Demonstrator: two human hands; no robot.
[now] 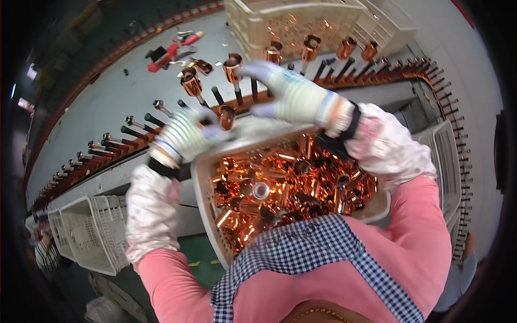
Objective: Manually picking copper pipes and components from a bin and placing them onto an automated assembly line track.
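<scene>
Both hands wear white striped work gloves. My left hand [186, 134] is over the near edge of the conveyor rail, its blurred fingers closed at the side of a short copper pipe fitting [226, 117]. My right hand [296, 94] reaches in from the right with thumb and fingers apart and nothing visible between them. Its blurred fingertips are near a copper fitting [232, 68] standing on a peg. More copper fittings stand on pegs along the rail, one of them a wide cup [190, 82]. Below my hands, a plastic crate [205, 215] is heaped with shiny copper fittings [280, 185].
A curved rail with dark pegs [137, 133] runs across the front of the grey table [145, 94]. Red-handled tools [164, 58] lie on the table. A cream crate [253, 27] stands at the back. White baskets [89, 237] stand at lower left, another basket [448, 161] at right.
</scene>
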